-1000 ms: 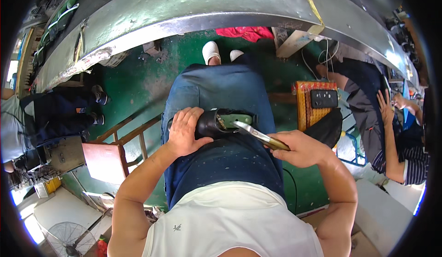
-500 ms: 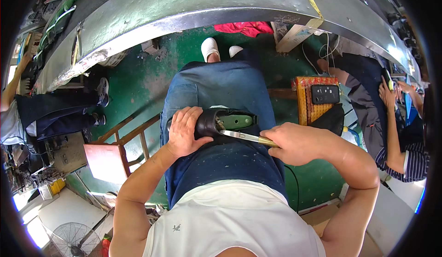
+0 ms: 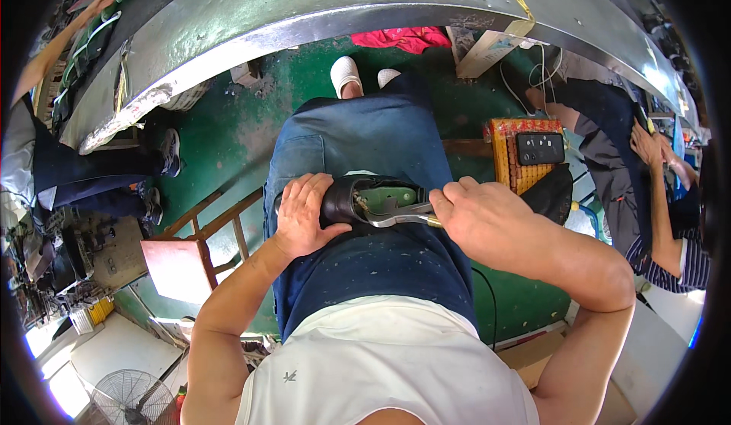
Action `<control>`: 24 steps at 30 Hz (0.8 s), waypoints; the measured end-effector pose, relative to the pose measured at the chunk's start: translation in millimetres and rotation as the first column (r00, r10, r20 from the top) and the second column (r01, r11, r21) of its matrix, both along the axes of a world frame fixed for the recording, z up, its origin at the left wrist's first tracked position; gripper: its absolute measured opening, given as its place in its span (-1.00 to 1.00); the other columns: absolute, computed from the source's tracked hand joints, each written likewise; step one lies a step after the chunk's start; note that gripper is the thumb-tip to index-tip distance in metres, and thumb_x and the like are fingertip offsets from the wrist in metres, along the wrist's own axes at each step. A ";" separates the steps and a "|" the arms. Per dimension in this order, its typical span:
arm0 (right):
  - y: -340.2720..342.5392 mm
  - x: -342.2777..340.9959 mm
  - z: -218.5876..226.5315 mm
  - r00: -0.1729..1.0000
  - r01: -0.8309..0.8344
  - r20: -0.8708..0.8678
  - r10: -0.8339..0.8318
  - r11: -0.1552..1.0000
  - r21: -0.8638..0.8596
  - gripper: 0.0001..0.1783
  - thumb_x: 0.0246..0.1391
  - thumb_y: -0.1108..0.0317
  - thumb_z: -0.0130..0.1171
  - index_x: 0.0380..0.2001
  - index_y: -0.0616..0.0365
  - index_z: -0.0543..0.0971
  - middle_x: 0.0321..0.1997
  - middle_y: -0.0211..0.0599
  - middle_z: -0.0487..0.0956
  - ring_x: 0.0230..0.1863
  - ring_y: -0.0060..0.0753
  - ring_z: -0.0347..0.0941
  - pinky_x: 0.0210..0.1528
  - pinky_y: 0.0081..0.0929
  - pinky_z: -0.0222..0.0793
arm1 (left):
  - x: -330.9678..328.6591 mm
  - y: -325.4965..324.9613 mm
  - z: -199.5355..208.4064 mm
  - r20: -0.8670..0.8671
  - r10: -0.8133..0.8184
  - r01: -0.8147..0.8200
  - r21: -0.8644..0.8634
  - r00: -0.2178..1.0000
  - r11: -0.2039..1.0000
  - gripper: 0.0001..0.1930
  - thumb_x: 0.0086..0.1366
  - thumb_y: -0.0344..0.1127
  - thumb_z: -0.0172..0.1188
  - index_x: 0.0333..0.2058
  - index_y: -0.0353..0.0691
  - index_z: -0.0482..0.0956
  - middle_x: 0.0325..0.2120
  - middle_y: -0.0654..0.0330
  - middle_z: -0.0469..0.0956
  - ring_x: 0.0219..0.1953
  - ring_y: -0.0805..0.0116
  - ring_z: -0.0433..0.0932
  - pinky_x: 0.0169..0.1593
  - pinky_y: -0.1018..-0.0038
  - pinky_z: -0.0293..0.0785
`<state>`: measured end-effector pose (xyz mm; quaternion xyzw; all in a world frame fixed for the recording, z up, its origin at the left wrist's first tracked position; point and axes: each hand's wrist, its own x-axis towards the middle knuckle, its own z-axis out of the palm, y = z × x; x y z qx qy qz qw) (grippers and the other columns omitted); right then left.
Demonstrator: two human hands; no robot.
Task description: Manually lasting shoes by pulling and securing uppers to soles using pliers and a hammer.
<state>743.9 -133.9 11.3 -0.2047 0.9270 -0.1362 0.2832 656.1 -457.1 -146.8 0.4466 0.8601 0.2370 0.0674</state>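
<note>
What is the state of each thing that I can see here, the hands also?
Black leather upper: fitted around one end of the green last.
Green last: partly covered, its flat side showing.
Metal hand tool: its head at the upper's edge.
Left hand: closed on the upper.
Right hand: closed on the tool.
Red cloth: crumpled.
Black device: lying on the beaded mat.
Fan: spinning or stopped, cannot tell.

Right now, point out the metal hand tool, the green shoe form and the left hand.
Metal hand tool (image 3: 390, 219): head view, on its metal head.
Green shoe form (image 3: 376, 196): head view, on its bare green face.
Left hand (image 3: 303, 215): head view, on the back of the hand.
</note>
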 end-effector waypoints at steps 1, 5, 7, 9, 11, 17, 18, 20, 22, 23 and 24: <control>3.8 -5.7 5.9 0.997 -0.031 0.065 0.030 0.999 0.020 -0.55 0.02 0.51 0.17 0.03 0.41 0.55 -0.18 0.03 0.59 -0.15 0.12 0.58 -0.11 -0.12 0.54 | 0.1 0.6 0.4 -0.008 -0.011 0.011 0.001 1.000 1.000 0.01 -0.19 -0.03 0.66 0.23 -0.29 0.37 0.15 0.00 0.48 0.19 -0.11 0.45 0.25 0.07 0.34; 40.6 -18.8 24.5 0.976 0.059 0.208 -0.058 0.998 0.001 -0.80 0.10 0.46 0.22 -0.18 0.26 0.57 -0.25 -0.07 0.61 -0.19 0.09 0.59 -0.15 -0.02 0.53 | 0.0 5.1 0.4 -0.020 -0.028 0.028 0.017 0.999 0.999 -0.02 -0.16 -0.02 0.65 0.22 -0.28 0.39 0.15 0.02 0.49 0.21 -0.07 0.44 0.27 0.06 0.33; 45.3 -15.9 12.1 0.993 0.057 0.109 -0.045 0.993 -0.107 -0.71 0.09 0.50 0.20 -0.09 0.31 0.57 -0.20 -0.04 0.60 -0.12 0.06 0.59 -0.11 -0.05 0.54 | -1.4 7.0 -1.3 0.000 -0.018 0.018 0.000 1.000 1.000 -0.04 -0.16 -0.02 0.65 0.21 -0.27 0.40 0.14 0.04 0.49 0.22 -0.04 0.44 0.28 0.07 0.32; 46.2 -7.2 -5.4 0.998 0.057 0.025 -0.054 0.989 -0.139 -0.62 0.08 0.52 0.18 0.00 0.38 0.56 -0.16 -0.01 0.59 -0.05 0.04 0.58 -0.09 -0.08 0.55 | -3.7 6.9 -3.0 0.015 -0.006 0.007 -0.011 1.000 1.000 0.01 -0.17 -0.02 0.66 0.24 -0.26 0.37 0.14 0.02 0.47 0.22 -0.07 0.44 0.28 0.07 0.32; 44.9 7.2 -19.0 0.989 0.025 -0.138 -0.053 0.981 -0.195 -0.53 0.07 0.54 0.17 0.09 0.46 0.53 -0.12 0.02 0.57 0.02 0.02 0.55 -0.08 -0.11 0.58 | -4.7 5.2 -4.3 0.027 -0.001 0.001 -0.004 1.000 1.000 0.03 -0.19 -0.03 0.67 0.26 -0.25 0.34 0.14 0.01 0.46 0.23 -0.09 0.42 0.28 0.08 0.33; 21.6 15.0 -27.2 0.983 0.073 -0.161 -0.091 0.990 -0.119 -0.43 0.02 0.58 0.20 0.17 0.46 0.46 -0.10 -0.06 0.55 -0.01 0.06 0.54 -0.11 -0.14 0.57 | -5.4 4.1 -4.9 0.018 -0.023 0.024 -0.004 1.000 1.000 0.04 -0.18 -0.03 0.67 0.26 -0.25 0.34 0.14 0.01 0.46 0.21 -0.11 0.43 0.27 0.08 0.33; 19.7 10.9 -23.6 0.991 0.048 -0.123 -0.059 0.995 -0.088 -0.44 0.01 0.58 0.20 0.16 0.43 0.47 -0.10 -0.06 0.55 -0.02 0.06 0.55 -0.12 -0.13 0.57 | -5.3 4.7 -4.5 0.016 -0.022 0.022 -0.006 1.000 1.000 0.03 -0.18 -0.03 0.67 0.26 -0.25 0.34 0.14 0.01 0.47 0.21 -0.11 0.43 0.27 0.07 0.33; 21.6 2.7 -14.8 1.000 -0.020 0.017 0.020 1.000 -0.010 -0.46 0.00 0.58 0.21 0.12 0.38 0.49 -0.09 -0.07 0.57 -0.03 0.07 0.56 -0.15 -0.11 0.57 | -4.7 6.3 -3.8 0.020 -0.010 0.010 -0.006 1.000 1.000 0.03 -0.18 -0.03 0.67 0.26 -0.25 0.34 0.14 0.01 0.47 0.20 -0.11 0.44 0.27 0.07 0.33; 41.0 -5.4 -4.3 0.998 0.028 0.053 -0.027 0.999 -0.022 -0.49 -0.01 0.57 0.20 0.10 0.32 0.51 -0.09 -0.09 0.58 -0.05 0.08 0.56 -0.12 -0.11 0.56 | -4.1 7.9 -3.4 0.017 -0.017 0.017 -0.019 1.000 1.000 0.03 -0.18 -0.03 0.67 0.25 -0.25 0.34 0.14 0.01 0.47 0.21 -0.11 0.43 0.27 0.07 0.33; 51.1 -7.9 -0.5 0.992 0.050 0.112 -0.051 0.999 0.013 -0.50 -0.01 0.56 0.20 0.08 0.29 0.52 -0.08 -0.10 0.58 -0.06 0.08 0.57 -0.10 -0.11 0.56 | -3.8 8.3 -2.9 0.009 -0.028 0.028 -0.001 1.000 1.000 0.03 -0.18 -0.03 0.67 0.25 -0.25 0.34 0.14 0.00 0.47 0.21 -0.11 0.43 0.27 0.07 0.33; 56.4 -9.5 -1.9 0.996 0.087 0.006 -0.087 0.995 -0.058 -0.74 0.02 0.45 0.27 -0.17 0.22 0.56 -0.26 -0.07 0.58 -0.14 0.06 0.58 -0.12 -0.02 0.54 | -4.2 9.2 -3.1 0.020 -0.018 0.018 -0.026 1.000 1.000 0.02 -0.18 -0.03 0.67 0.25 -0.25 0.34 0.14 0.01 0.47 0.21 -0.11 0.44 0.27 0.07 0.33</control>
